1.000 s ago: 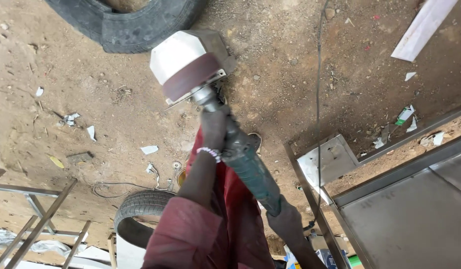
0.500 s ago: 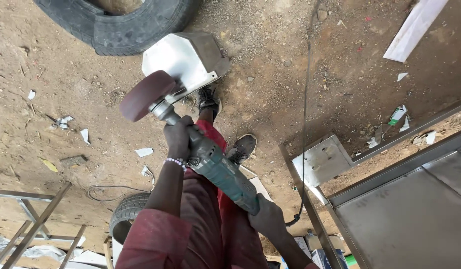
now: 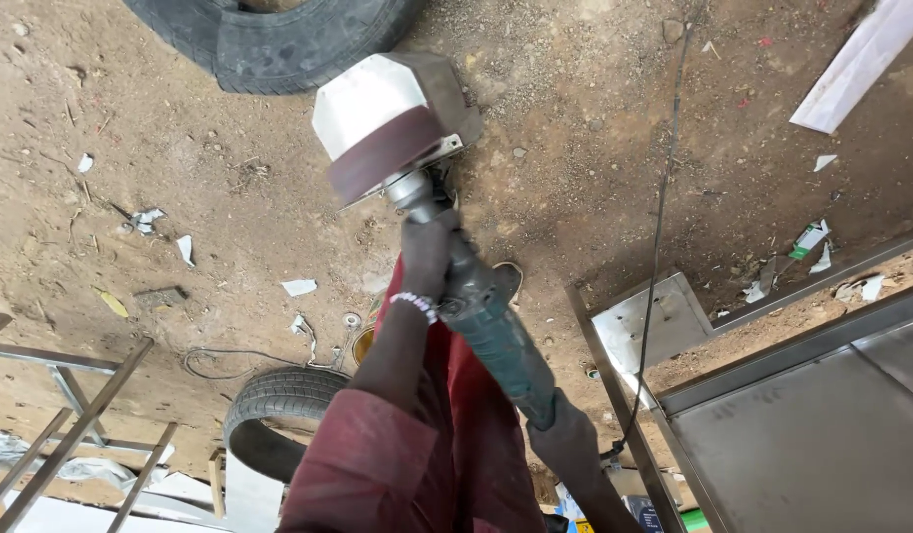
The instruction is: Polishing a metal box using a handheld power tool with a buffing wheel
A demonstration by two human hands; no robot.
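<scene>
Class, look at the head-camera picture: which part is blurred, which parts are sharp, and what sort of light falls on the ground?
Head view: the dark-red sanding disc smears at its edge, while the angle grinder, left hand, right hand and big tyre stay fairly sharp; the dirt ground is lit evenly by soft daylight, without hard shadows or glare.

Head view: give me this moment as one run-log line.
left hand grips grinder neck | right hand holds rear | sanding disc against white metal piece
</scene>
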